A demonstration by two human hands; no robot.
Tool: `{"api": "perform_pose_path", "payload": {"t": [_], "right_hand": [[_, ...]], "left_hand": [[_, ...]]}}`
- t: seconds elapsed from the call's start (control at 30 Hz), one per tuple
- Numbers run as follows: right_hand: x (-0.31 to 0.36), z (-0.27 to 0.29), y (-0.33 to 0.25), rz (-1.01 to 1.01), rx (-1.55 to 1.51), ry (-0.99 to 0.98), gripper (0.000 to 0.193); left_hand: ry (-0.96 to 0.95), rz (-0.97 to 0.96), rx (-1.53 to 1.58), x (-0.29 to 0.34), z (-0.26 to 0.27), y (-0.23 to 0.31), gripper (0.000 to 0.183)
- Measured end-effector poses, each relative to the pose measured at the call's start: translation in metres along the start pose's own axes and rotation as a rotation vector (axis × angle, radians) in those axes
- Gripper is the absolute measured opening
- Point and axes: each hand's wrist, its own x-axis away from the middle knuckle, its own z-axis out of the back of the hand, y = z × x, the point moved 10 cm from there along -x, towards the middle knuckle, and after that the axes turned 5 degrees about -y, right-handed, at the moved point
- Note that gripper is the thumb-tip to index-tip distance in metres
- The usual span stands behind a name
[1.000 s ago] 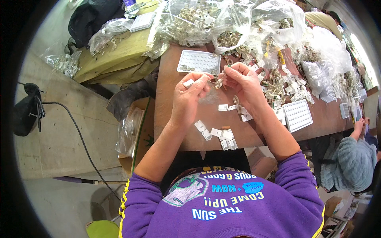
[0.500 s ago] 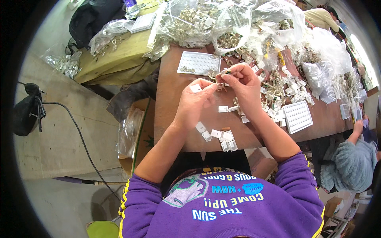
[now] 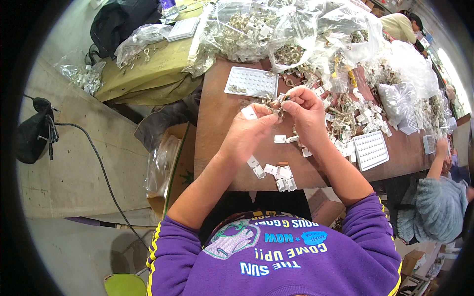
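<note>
My left hand (image 3: 249, 130) and my right hand (image 3: 305, 112) meet above the brown table (image 3: 217, 143), pinching a small metal piece (image 3: 279, 102) between their fingertips. A small white tag (image 3: 248, 113) lies on the back of my left hand's fingers. Just beyond the hands lies a white dimpled tray (image 3: 252, 81) with a few small pieces in one corner. Below the hands, near the table's front edge, sits a cluster of small white tags (image 3: 276, 175).
Clear plastic bags of metal parts (image 3: 276, 29) pile up at the back. A second white tray (image 3: 371, 149) lies to the right among loose parts. A person in a grey-blue fuzzy sleeve (image 3: 429, 207) works at the right. An open cardboard box (image 3: 170, 167) stands left of the table.
Both hands have shifted slightly up and away from me, staying together on the small piece.
</note>
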Motion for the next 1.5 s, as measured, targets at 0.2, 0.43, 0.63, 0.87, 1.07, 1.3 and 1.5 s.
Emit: {"api": "perform_pose_path", "payload": {"t": [0.2,0.43,0.63,0.87,1.07,1.3,1.5], "right_hand": [[-0.003,-0.002,0.004,-0.113,-0.115,-0.059,0.011],[0.004,-0.017,0.03,-0.4,-0.149,-0.209,0.012],[0.008,-0.021,0.036,-0.501,-0.285,-0.238,0.015],[0.009,-0.013,0.045,-0.544,-0.236,-0.215,0.016],[0.007,-0.01,0.047,-0.522,-0.326,-0.171,0.013],[0.004,-0.004,0.047,-0.51,-0.293,-0.113,0.012],[0.004,-0.006,0.04,-0.446,-0.151,-0.117,0.013]], "left_hand": [[0.142,-0.142,-0.188,0.007,0.011,0.022,0.014],[0.073,-0.371,-0.49,0.013,-0.005,0.05,0.017],[0.039,-0.271,-0.311,0.012,-0.002,0.042,0.013],[0.107,-0.355,-0.505,0.016,-0.001,0.051,0.011],[-0.01,-0.166,0.156,0.004,0.005,0.029,0.027],[-0.057,-0.086,0.12,0.0,0.003,0.014,0.033],[-0.002,-0.169,-0.142,0.007,0.003,0.026,0.029]]}}
